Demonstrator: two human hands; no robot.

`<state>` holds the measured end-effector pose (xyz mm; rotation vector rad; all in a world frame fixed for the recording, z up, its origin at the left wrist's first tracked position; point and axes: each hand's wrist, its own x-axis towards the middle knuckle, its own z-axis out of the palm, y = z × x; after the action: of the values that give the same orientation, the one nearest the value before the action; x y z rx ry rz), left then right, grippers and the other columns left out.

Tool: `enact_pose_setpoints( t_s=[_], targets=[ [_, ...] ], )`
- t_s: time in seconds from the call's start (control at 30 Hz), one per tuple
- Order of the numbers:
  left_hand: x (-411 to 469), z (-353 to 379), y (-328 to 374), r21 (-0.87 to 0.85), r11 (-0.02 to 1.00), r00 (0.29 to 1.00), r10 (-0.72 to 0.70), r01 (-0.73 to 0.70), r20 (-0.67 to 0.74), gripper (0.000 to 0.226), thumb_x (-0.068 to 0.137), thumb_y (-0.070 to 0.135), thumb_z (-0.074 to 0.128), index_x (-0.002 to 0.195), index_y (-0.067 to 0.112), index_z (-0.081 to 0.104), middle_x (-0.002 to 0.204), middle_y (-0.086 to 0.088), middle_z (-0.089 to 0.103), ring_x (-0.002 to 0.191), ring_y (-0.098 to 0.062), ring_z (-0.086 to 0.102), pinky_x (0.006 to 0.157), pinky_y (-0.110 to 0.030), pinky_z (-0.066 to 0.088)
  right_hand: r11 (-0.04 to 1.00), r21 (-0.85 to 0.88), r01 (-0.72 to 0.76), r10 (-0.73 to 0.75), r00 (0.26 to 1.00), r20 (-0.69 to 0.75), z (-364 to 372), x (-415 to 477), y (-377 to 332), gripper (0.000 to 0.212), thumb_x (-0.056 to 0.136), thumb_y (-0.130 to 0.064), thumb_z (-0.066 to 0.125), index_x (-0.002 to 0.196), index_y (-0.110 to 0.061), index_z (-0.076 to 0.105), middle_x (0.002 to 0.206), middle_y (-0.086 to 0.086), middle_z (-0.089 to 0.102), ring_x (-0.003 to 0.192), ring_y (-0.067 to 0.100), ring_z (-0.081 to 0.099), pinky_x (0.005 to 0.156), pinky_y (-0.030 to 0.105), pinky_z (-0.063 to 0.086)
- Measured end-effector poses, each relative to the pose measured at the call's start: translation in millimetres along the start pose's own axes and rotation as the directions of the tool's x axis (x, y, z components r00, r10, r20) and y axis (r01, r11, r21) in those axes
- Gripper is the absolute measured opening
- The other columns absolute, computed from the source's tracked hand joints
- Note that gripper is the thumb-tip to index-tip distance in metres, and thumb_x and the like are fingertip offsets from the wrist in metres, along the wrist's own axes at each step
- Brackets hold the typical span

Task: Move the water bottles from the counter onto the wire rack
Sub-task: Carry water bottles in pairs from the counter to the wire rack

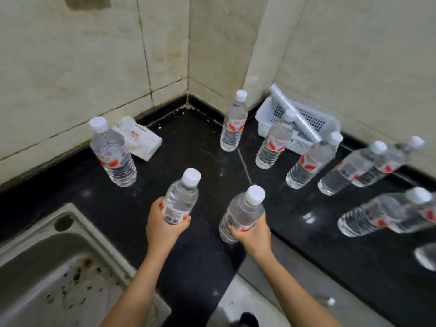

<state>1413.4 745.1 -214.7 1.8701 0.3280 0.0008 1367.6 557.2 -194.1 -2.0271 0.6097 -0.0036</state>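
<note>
From my head camera, looking down, I hold one water bottle in each hand. My left hand (162, 228) wraps low around the left bottle (180, 199), down by its label, so it stays up and does not slip. My left fingers (182, 221) are curled tight around it. My right hand (253, 232) grips the right bottle (241, 213) the same way, near the bottom, and my right fingers (233, 232) are closed snug on it. I think I take two at once so I make fewer trips.

Both bottles are up off the black desk (200, 142), caps pointing to about 1 o'clock.

More bottles wait on the desk. One bottle (112, 154) stands at 10 o'clock, just beside a tissue pack (141, 140). Another bottle (233, 123) stands at 12 o'clock near the corner. A row of bottles (311, 161) runs off toward 3 o'clock, beside a white basket (304, 121). They stand apart, so each one is easy to grab.

The sink (52, 263) is at 8 o'clock. I cannot see the wire rack here, so I think I must turn to find it.
</note>
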Motion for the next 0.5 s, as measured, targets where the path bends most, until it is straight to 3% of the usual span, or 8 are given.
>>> enact_pose_setpoints(
  t_s=[0.13,0.23,0.37,0.5],
  targets=[
    [-35,20,-6,-0.191,0.979,0.985,-0.033,0.066,0.168,0.059,0.066,-0.001,0.075,0.117,0.01,0.049,0.107,-0.008,0.062,0.097,-0.025,0.06,0.086,-0.036,0.047,0.996,-0.034,-0.077,0.075,0.995,-0.061,-28,-28,18,0.068,0.064,-0.022,0.08,0.12,-0.015,0.041,0.115,0.004,0.062,0.109,0.027,0.058,0.088,0.035,0.046],
    [-63,44,-2,-0.265,0.957,0.938,-0.017,0.116,0.347,0.052,0.068,-0.007,0.071,0.112,0.014,0.052,0.097,-0.003,0.064,0.093,-0.026,0.062,0.078,-0.029,0.05,0.986,-0.07,-0.152,0.139,0.978,-0.155,-64,-49,37,0.062,0.065,-0.027,0.078,0.116,-0.018,0.044,0.107,0.002,0.064,0.102,0.026,0.06,0.081,0.033,0.047],
    [-96,84,27,-0.211,0.977,0.799,0.149,-0.028,0.583,0.057,0.061,-0.006,0.078,0.105,0.018,0.051,0.091,0.003,0.064,0.083,-0.015,0.063,0.062,-0.012,0.053,0.97,0.003,-0.243,0.229,0.907,-0.353,-120,-86,72,0.056,0.064,-0.029,0.077,0.11,-0.018,0.047,0.108,0.005,0.066,0.1,0.028,0.06,0.078,0.031,0.045],
    [-151,120,66,-0.255,0.963,0.623,0.253,-0.089,0.74,0.06,0.043,0.02,0.08,0.097,0.026,0.054,0.093,0.0,0.067,0.082,-0.015,0.065,0.072,-0.025,0.053,0.967,0.136,-0.217,0.256,0.818,-0.515,-176,-138,104,0.049,0.063,-0.025,0.078,0.097,-0.022,0.043,0.092,-0.001,0.06,0.096,0.026,0.06,0.076,0.03,0.044]
  ],
)
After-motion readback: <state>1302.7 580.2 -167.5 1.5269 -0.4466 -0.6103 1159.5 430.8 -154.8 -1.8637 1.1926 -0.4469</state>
